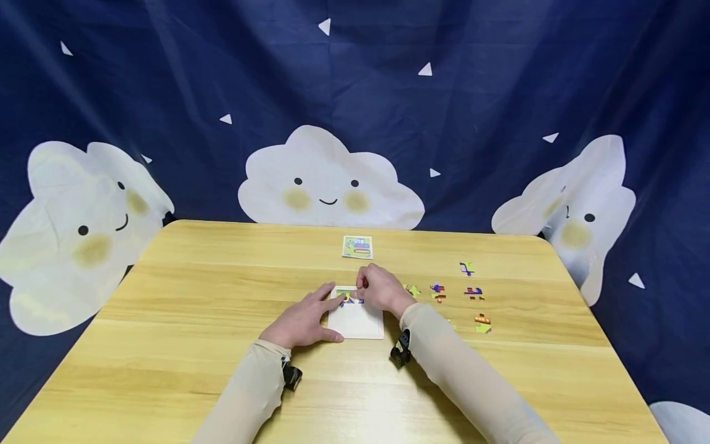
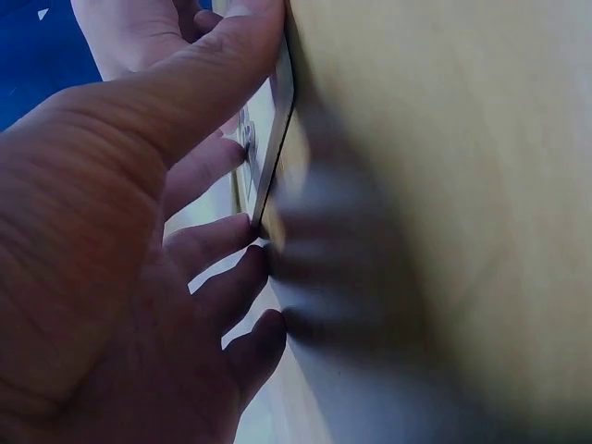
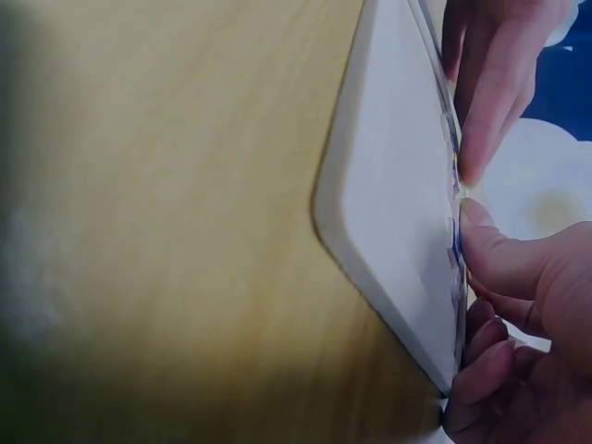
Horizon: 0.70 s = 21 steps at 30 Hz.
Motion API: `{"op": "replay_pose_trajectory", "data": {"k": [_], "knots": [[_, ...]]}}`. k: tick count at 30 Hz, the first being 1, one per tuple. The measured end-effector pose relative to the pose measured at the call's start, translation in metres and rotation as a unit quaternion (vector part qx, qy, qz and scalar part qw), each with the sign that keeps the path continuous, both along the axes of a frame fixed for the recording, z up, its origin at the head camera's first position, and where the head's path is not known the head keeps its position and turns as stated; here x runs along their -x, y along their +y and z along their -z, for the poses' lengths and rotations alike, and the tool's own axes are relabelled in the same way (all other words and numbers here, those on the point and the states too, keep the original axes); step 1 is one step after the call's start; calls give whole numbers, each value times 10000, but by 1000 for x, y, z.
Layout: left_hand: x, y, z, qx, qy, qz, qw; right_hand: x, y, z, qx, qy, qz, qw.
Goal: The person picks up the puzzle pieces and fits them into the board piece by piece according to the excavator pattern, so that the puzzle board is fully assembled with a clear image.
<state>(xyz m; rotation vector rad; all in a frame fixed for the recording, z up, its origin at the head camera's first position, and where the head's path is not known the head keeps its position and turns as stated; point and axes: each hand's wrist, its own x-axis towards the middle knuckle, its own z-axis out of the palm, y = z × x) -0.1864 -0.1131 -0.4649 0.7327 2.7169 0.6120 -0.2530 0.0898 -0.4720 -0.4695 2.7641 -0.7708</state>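
A white puzzle board lies flat on the table, with colourful puzzle pieces fitted along its far side. My left hand rests along the board's left edge, fingers spread; its thumb touches the near edge and its index finger reaches onto the pieces. At the far right corner is my right hand, fingers curled. In the right wrist view, the right thumb presses at the pieces close to the left index fingertip. Whether the curled right fingers hold a piece is hidden.
Loose puzzle pieces lie to the right, among them a green one, purple ones and an orange-and-green one. One more is partly hidden by the right sleeve. A small picture card lies beyond the board.
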Motion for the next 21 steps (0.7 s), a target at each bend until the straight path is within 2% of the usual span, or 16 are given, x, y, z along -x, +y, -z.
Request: {"op": "replay_pose_trajectory", "data": {"k": [10, 18, 21], "knots": [[0, 1, 2, 42, 111, 105, 9999, 0, 1, 1, -96, 120, 8, 9999], [1, 2, 2, 33, 6, 85, 10000, 2, 7, 1, 529, -306, -15, 9981], [1, 2, 1, 61, 15, 97, 9999, 3, 9, 1, 543, -340, -42, 9979]]}}
